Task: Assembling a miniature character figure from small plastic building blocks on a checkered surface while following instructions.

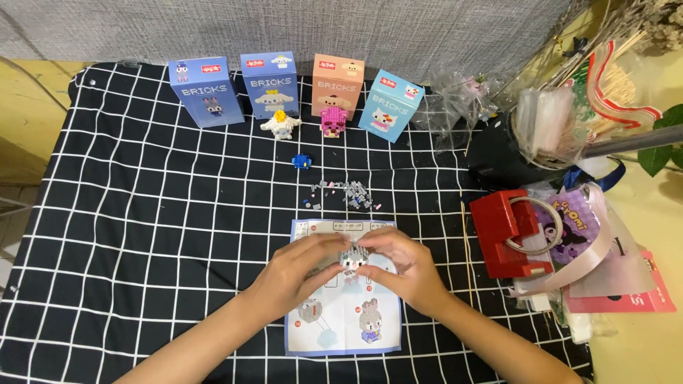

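Both my hands meet over a printed instruction sheet (341, 320) on the black checked cloth (142, 213). My left hand (302, 267) and my right hand (402, 267) pinch a small grey-and-white brick figure (351, 260) between their fingertips. A loose pile of small grey bricks (347, 192) lies just beyond the sheet. A small blue brick piece (302, 161) sits further back.
Four brick boxes stand in a row at the back: purple (206, 91), blue (270, 84), orange (337, 85), light blue (390, 105). A white figure (280, 124) and a pink figure (332, 121) stand before them. A red tape dispenser (509, 235), bags and clutter fill the right.
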